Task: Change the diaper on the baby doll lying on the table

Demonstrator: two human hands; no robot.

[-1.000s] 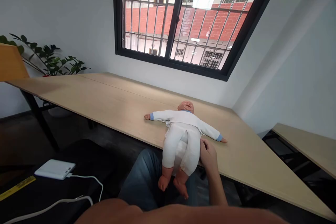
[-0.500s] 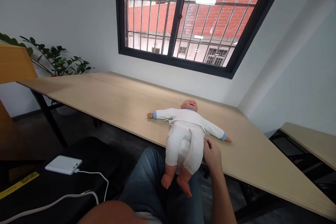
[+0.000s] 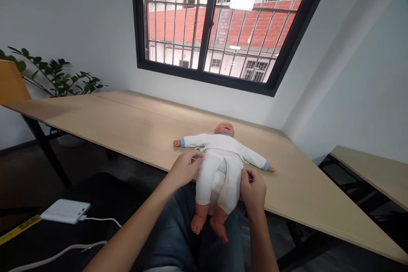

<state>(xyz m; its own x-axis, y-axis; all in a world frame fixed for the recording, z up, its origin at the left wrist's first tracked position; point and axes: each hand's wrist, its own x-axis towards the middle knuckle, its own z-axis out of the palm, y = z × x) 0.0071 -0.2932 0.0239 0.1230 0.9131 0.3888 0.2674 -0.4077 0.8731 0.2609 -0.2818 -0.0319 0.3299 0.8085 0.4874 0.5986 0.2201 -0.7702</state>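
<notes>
A baby doll (image 3: 219,165) in white clothes with blue cuffs lies on its back on the long wooden table (image 3: 127,127), arms spread, its bare feet hanging over the near edge above my knees. My left hand (image 3: 185,166) is closed on the doll's white trousers at its left hip. My right hand (image 3: 253,189) pinches the trousers at the other hip.
A barred window (image 3: 219,21) fills the wall behind the table. A potted plant (image 3: 60,76) stands at the far left. A white power bank (image 3: 65,211) with a white cable lies on a black surface at lower left. A second table (image 3: 372,170) stands to the right.
My left hand has come up from below and taken hold of the doll's trousers at the hip. My right hand has stayed at the other hip.
</notes>
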